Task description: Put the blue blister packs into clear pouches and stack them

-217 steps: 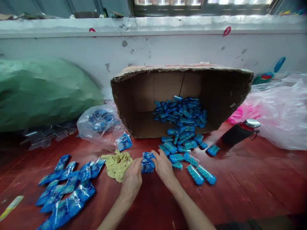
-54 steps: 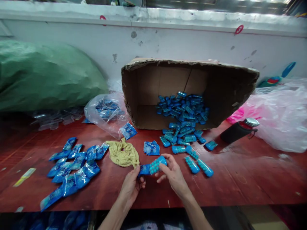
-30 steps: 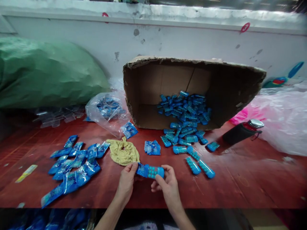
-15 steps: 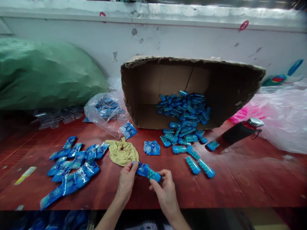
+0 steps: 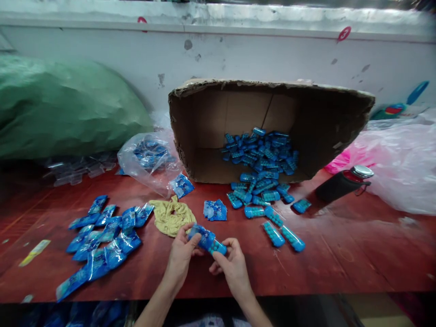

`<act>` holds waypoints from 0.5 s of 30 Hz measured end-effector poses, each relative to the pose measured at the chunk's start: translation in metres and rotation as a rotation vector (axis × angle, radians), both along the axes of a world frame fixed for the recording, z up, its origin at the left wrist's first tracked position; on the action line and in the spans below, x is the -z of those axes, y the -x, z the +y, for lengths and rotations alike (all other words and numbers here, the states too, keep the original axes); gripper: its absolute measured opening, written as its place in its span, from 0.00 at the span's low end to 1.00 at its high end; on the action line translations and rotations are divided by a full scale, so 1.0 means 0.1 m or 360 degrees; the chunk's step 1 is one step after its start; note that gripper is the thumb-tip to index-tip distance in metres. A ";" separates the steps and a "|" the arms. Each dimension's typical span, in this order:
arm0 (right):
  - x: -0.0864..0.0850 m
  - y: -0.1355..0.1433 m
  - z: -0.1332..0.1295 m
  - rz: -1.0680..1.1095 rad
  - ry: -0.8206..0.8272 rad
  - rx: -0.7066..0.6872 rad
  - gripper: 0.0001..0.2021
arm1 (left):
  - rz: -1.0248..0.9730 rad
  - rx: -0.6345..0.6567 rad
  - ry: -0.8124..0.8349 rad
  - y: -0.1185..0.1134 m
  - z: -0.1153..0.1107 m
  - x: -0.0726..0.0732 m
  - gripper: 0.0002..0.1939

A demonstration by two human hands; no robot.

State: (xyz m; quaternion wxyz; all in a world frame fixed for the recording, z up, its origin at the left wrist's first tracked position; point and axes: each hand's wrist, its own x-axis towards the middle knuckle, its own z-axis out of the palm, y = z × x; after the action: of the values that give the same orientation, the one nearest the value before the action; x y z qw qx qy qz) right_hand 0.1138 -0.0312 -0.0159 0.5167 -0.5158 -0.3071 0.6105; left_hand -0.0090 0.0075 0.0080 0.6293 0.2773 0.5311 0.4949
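Centrally, above the red tabletop (image 5: pixel 327 263), the left hand (image 5: pixel 183 247) pinches a printed blue plastic sachet (image 5: pixel 200 235) between thumb and fingers. Partly inside it sits a clear, blue-capped tube of turquoise balls (image 5: pixel 217 247), its capped end pinched by the thumb and curled fingers of the right hand (image 5: pixel 233 263). A crumpled yellow cloth (image 5: pixel 173 217) lies just beside the left hand.

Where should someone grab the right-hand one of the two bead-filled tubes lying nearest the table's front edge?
Probably its blue end, pinched across the sides from above. The tube lies on its side, that end pointing toward the person, and the gap to the neighbouring tube looks wider there.
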 end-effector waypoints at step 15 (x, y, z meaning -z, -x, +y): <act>-0.11 -0.14 0.01 0.0067 -0.0111 -0.0209 0.13 | -0.0622 0.0284 0.0325 -0.08 -0.13 -0.13 0.06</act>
State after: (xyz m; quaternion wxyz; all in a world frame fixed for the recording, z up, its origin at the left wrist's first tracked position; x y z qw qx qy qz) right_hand 0.1274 -0.0300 -0.0044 0.4995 -0.4633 -0.3503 0.6427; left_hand -0.0012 -0.0055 0.0211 0.7863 0.1570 0.4199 0.4252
